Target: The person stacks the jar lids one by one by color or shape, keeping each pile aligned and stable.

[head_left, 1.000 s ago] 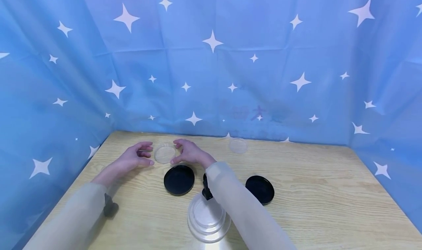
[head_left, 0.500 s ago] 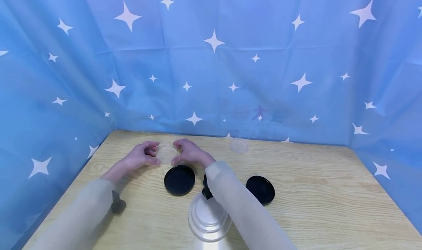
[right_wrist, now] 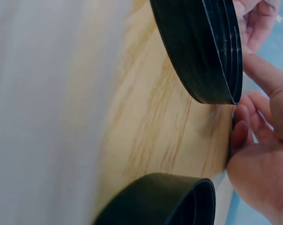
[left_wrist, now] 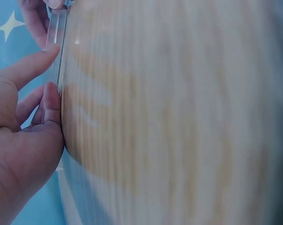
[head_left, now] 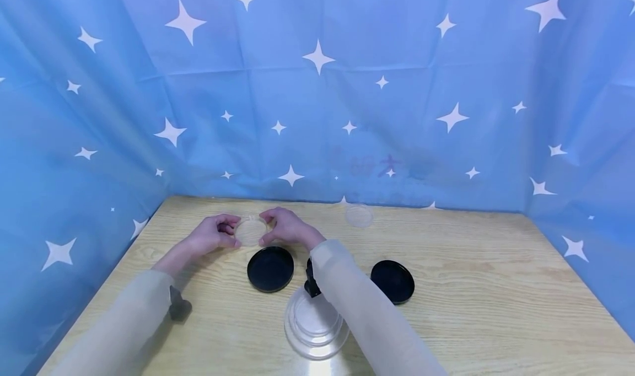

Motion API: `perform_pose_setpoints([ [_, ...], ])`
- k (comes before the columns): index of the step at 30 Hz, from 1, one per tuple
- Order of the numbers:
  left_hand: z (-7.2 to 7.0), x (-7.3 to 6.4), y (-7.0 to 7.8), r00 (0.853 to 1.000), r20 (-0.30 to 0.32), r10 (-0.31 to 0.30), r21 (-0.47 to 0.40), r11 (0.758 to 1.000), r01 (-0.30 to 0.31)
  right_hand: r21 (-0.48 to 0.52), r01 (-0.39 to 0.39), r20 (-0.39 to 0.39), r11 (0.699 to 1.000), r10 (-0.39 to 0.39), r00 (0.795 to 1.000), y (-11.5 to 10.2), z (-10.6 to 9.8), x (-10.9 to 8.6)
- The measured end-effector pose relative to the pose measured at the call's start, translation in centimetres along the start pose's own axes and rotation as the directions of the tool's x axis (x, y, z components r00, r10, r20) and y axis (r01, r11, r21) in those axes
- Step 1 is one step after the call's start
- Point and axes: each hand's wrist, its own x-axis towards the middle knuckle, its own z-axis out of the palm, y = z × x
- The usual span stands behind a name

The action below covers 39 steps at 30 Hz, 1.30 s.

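At the back left of the table lies a clear round shallow dish (head_left: 251,232), between the two hands. The left hand (head_left: 214,235) holds its left edge with thumb and fingers. On the opposite edge, the right hand (head_left: 286,228) grips with its thumb and fingertips. In the left wrist view the dish (left_wrist: 57,26) appears edge-on, with the left thumb touching its rim. Just in front of the right hand is a black round shallow lid (head_left: 270,269); its ridged rim fills the top of the right wrist view.
A stack of clear round dishes (head_left: 317,348) stands at the front middle, partly under the right sleeve. Another black round lid (head_left: 392,282) lies to the right of that arm. One more clear disc (head_left: 359,216) is near the table's back edge, before a blue star-patterned curtain (head_left: 317,117).
The left hand has moved right, from apart to touching the clear dish's left edge. The right hand has hardly moved and stays at the other edge.
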Motion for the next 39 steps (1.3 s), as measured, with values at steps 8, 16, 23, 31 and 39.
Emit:
perform_pose_setpoints([
  [8,-0.1,-0.1,0.2,1.0,-0.007,-0.024,-0.024,0.999,0.024,0.029,0.007,0.015,1.0,-0.008,1.0,0.3,-0.2,0.2],
  [16,-0.2,-0.4,0.2,0.999,-0.009,-0.042,-0.072,0.997,0.041,0.064,0.003,0.036,0.998,-0.005,0.999,0.2,-0.5,0.2],
  [23,-0.6,-0.7,0.1,0.998,0.013,-0.06,-0.107,0.992,0.061,0.11,-0.003,0.046,0.994,-0.002,0.999,-0.3,-0.9,0.3],
  [31,-0.3,-1.5,1.0,0.994,0.074,-0.078,-0.214,0.973,0.092,0.127,0.011,0.047,0.992,-0.017,0.999,-0.9,-2.2,-1.1],
  [39,1.0,-2.4,3.0,0.999,0.041,-0.02,-0.339,0.94,0.033,0.077,0.036,0.069,0.996,-0.041,0.997,-2.0,-4.5,-3.0],
])
